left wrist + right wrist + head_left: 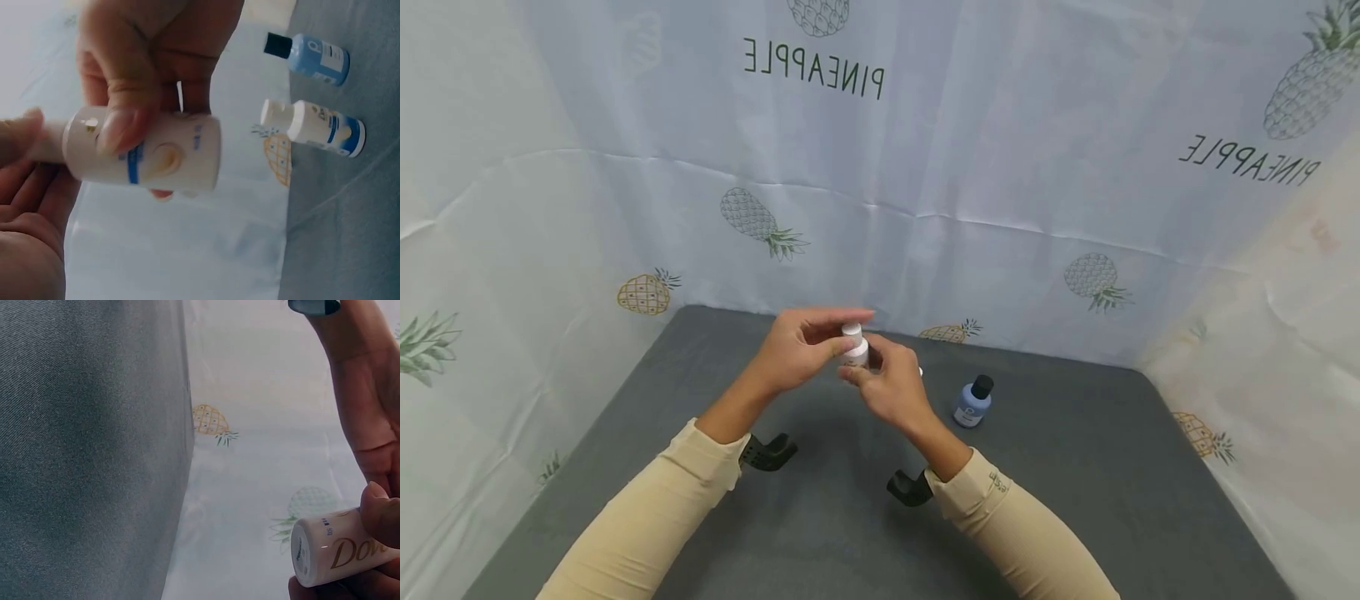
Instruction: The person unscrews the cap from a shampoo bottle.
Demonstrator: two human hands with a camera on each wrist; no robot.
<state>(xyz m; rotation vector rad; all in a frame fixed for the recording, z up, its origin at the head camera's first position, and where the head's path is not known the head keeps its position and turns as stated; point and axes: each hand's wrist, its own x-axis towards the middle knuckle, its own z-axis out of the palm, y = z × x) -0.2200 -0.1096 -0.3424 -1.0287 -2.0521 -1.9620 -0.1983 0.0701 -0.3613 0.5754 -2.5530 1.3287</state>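
Note:
A small white Dove bottle (854, 357) with a white cap (852, 330) is held up above the table between both hands. My right hand (895, 385) grips the bottle's body between thumb and fingers. At the cap, my left hand (797, 348) has its thumb on one side and its fingers around the other. In the left wrist view the bottle (181, 153) shows a blue band and a cream swirl, and the thumb partly hides the cap. The Dove lettering and base of the bottle (337, 550) appear in the right wrist view.
On the dark grey table (820, 533) stands a blue bottle with a black cap (972, 405). Beside it, a second white bottle (328, 128) with a blue lower label is mostly hidden by the right hand in the head view. A pineapple-print curtain (925, 233) surrounds the table.

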